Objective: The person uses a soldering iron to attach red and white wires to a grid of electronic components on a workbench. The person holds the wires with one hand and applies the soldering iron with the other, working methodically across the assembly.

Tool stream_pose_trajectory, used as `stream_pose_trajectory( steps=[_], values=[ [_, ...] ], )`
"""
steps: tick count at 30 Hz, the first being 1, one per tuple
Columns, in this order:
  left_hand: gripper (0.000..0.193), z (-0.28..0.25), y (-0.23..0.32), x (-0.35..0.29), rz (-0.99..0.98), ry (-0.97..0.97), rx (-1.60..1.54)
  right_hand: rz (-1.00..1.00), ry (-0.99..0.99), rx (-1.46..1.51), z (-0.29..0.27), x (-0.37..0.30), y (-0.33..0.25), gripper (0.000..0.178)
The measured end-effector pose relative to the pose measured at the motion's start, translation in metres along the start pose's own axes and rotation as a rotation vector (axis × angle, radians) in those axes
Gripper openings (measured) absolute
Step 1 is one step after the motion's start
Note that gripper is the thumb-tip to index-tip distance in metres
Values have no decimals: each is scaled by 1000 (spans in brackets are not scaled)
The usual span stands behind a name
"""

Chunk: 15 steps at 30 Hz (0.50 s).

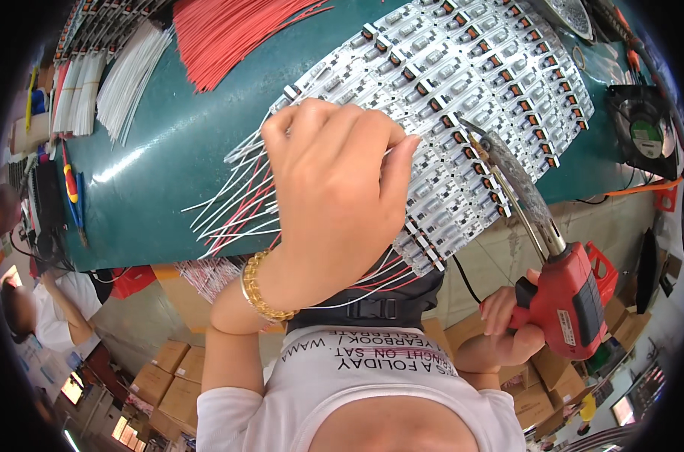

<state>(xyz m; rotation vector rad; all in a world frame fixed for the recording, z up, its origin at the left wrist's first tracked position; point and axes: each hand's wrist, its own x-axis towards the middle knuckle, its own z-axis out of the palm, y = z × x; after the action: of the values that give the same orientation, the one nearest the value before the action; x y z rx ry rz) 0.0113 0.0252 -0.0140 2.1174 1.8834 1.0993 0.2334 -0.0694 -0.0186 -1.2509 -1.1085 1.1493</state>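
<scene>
My right hand (508, 316) grips a red soldering gun (564, 301) by its handle. The gun's long metal tip and thin feed tube reach up and left to a sheet of small circuit boards (462, 83) with rows of orange-and-black parts. Over the left part of that sheet is my left hand (338, 162), fingers curled and thumb pressed to the index finger. What the pinch holds is mostly hidden; only a small pale bit shows. White and red wires (240, 207) stick out leftward from the boards beneath my left hand.
Bundles of red wires (233, 30) and white wires (131, 75) lie on the green table (123, 207). Pliers (74, 192) rest at its left edge. A black fan (643, 132) stands at the right. Cardboard boxes (169, 377) are on the floor; another person (59, 309) sits at left.
</scene>
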Motion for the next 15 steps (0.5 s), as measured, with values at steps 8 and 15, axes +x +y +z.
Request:
stream_pose_trajectory(
  steps=[8, 15],
  values=[
    [12, 6, -2, -2, -17, -53, 4, 49, -60, 3, 4, 3, -4, 72],
    [13, 8, -3, -3, -3, -21, 4, 2, -57, -101, 4, -2, 1, 64]
  ],
)
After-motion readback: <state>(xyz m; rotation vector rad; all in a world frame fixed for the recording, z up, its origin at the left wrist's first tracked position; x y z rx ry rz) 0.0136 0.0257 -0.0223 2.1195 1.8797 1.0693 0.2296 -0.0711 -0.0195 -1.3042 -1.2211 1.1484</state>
